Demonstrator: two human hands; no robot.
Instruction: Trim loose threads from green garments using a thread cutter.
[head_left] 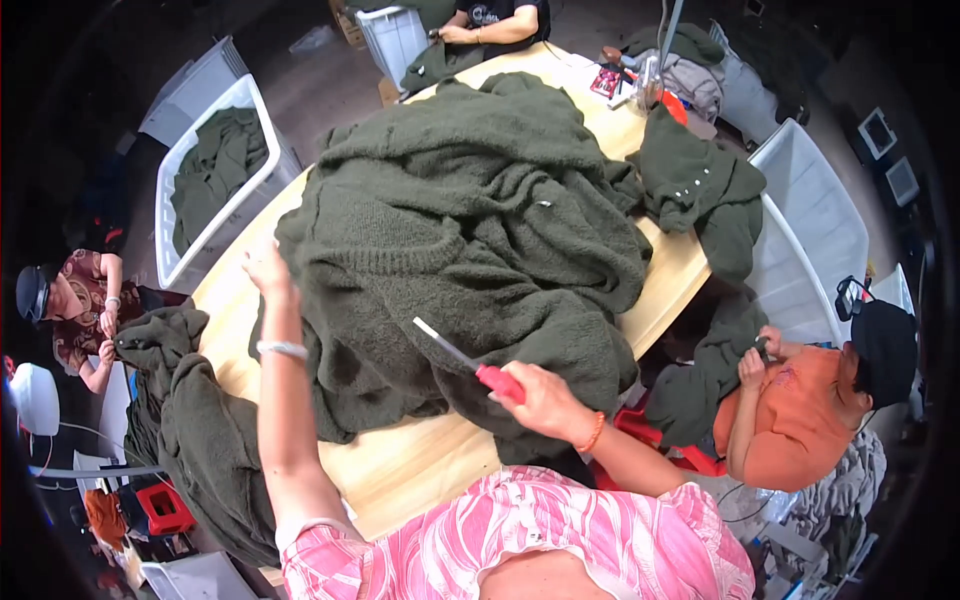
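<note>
A large heap of dark green knitted sweaters [400, 200] covers most of the pale wooden table [420, 465] in front of me. My left hand [266, 270] is at the heap's left edge, fingers apart, touching or very near the knit. In my right hand [552, 402] is a red-handled tool [500, 383] with a thin metal shaft and a pale tip. It points up and left over the near side of the heap. Its exact kind is unclear. A small white spot [545, 204] shows on the upper folds.
A white bin [168, 235] holding green knitwear stands at left; another pale bin [815, 200] is at right. A buttoned green garment [690, 180] hangs over the table's right edge. Co-workers handle green garments at left, at right [800, 420] and across the table [500, 25].
</note>
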